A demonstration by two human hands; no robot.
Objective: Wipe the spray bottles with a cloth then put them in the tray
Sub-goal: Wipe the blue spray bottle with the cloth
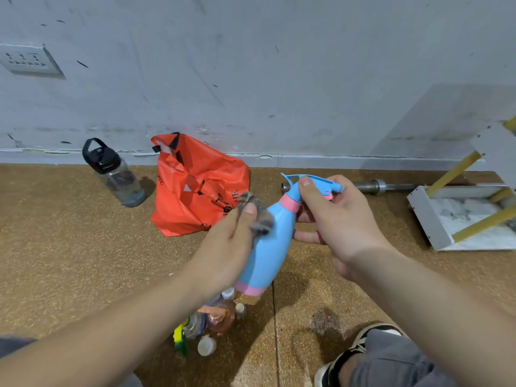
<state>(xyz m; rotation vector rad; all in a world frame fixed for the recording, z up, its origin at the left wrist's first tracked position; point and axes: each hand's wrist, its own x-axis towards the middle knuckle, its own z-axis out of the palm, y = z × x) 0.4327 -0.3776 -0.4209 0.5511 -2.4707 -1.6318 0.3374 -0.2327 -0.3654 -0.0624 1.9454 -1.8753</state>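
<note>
Head view: you hold the blue spray bottle in the air above the floor, between your two hands. Its long axis slants, pink base down and toward you, trigger head up and away with the nozzle pointing right. Your right hand is curled round the neck and trigger head, thumb on top. Your left hand pinches the cloth and presses it on the bottle's upper left shoulder.

The tray sits on the floor off to your right, well apart from the bottle, on the side the nozzle faces. Your right hand is the nearer one, so it looks best placed to carry the bottle over once wiping is done. More bottles lie on the floor just under the held one.
</note>
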